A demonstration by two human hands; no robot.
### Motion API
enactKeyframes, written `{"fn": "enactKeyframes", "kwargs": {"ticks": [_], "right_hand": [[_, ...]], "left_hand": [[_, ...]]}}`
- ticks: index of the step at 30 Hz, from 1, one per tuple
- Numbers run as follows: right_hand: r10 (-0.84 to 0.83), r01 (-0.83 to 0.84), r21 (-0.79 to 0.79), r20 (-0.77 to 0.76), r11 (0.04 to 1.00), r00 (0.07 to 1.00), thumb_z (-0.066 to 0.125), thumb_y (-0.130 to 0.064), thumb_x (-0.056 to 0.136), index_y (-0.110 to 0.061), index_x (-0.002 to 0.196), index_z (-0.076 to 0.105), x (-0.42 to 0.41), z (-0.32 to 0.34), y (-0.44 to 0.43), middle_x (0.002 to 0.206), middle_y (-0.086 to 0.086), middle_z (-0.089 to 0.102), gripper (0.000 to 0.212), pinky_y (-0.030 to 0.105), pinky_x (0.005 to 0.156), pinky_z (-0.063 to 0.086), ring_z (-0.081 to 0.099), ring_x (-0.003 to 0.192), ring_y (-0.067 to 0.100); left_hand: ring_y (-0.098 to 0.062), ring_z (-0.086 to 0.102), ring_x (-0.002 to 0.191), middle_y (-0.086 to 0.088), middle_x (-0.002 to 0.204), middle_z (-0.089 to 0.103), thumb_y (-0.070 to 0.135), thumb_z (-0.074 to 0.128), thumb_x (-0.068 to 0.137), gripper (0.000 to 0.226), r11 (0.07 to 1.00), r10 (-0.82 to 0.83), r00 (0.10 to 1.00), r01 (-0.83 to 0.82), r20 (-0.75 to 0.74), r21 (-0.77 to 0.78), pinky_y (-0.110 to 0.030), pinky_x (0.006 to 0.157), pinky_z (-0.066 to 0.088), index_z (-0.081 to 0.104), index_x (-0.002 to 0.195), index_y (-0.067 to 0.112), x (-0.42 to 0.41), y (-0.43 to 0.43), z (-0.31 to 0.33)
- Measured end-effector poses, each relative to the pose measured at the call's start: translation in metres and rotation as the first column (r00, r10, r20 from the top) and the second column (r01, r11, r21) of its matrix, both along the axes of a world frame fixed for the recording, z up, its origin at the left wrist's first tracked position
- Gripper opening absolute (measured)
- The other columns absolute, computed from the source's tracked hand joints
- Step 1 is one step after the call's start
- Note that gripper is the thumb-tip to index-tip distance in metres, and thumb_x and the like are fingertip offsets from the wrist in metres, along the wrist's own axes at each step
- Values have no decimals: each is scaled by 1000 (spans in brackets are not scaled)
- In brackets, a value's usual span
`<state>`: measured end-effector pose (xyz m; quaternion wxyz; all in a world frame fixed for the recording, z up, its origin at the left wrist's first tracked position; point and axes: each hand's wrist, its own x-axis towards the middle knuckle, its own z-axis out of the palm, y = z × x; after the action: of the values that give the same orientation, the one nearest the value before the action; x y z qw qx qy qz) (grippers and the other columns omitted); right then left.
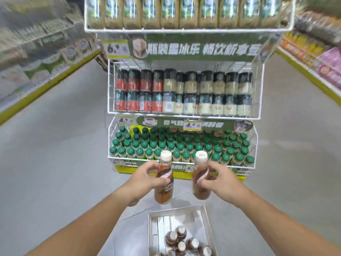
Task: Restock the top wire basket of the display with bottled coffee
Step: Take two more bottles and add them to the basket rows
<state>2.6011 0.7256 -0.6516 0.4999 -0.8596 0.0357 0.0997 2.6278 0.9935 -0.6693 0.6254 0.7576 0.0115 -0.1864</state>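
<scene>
My left hand (147,175) grips a brown coffee bottle (164,189) with a white cap, held upright. My right hand (219,177) grips a second brown coffee bottle (200,189) of the same kind beside it. Both bottles hang in the air in front of the display's lowest basket. The top wire basket (188,30) is at the upper edge of the view, with a row of tan-labelled bottles (169,13) along its front. Below my hands an open cardboard box (207,218) on the floor holds several more brown bottles (181,239).
The middle wire basket (184,114) holds two stacked rows of red and cream bottles. The lowest basket (182,159) is packed with green-capped bottles. Store shelves (36,61) run along the left and more shelves (317,52) along the right, with grey floor between.
</scene>
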Motion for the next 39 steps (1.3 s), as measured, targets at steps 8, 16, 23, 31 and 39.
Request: {"fn": "enactKeyframes", "kwargs": {"ticks": [8, 16, 23, 31, 39], "right_hand": [[-33, 27, 58, 114, 998, 993, 74, -22, 72, -42, 87, 71, 10, 271, 1, 82, -9, 74, 26, 35, 80, 56, 69, 78, 11], [-57, 44, 59, 249, 997, 967, 74, -28, 75, -27, 98, 71, 37, 526, 16, 86, -7, 75, 23, 21, 70, 54, 69, 78, 8], [-105, 103, 26, 363, 994, 926, 74, -24, 81, -27, 90, 69, 71, 666, 11, 77, -6, 74, 11, 18, 61, 52, 67, 72, 11], [-92, 115, -27, 440, 993, 893, 70, -24, 83, -23, 85, 69, 150, 743, -28, 79, -4, 73, 3, 28, 64, 54, 67, 73, 14], [-40, 79, -84, 393, 993, 919, 69, -36, 85, -16, 135, 55, 260, 751, -77, 104, -4, 61, 56, 29, 70, 51, 59, 91, 17]], "left_hand": [[-15, 71, 101, 2, 115, 74, 21, 82, 71, 39, 994, -33, 994, 44, 109, -98, -21, 68, 54, 73, 108, 21, 14, 7, 275], [-21, 72, 105, 0, 110, 77, 14, 83, 79, 36, 992, -45, 961, 76, 275, -104, -31, 81, 56, 72, 113, 14, 47, 24, 527], [-28, 71, 107, 2, 107, 78, 14, 79, 84, 23, 984, -15, 934, 76, 356, -159, -53, 98, 52, 75, 106, 17, 87, 14, 675], [-29, 67, 114, -3, 116, 75, 38, 87, 67, 48, 985, -1, 907, 74, 422, -156, -59, 98, 52, 74, 111, 22, 163, -34, 746], [-15, 65, 112, 2, 122, 69, 35, 90, 69, 56, 990, 74, 903, -16, 424, -140, -45, 99, 53, 64, 119, 32, 258, -99, 754]]}}
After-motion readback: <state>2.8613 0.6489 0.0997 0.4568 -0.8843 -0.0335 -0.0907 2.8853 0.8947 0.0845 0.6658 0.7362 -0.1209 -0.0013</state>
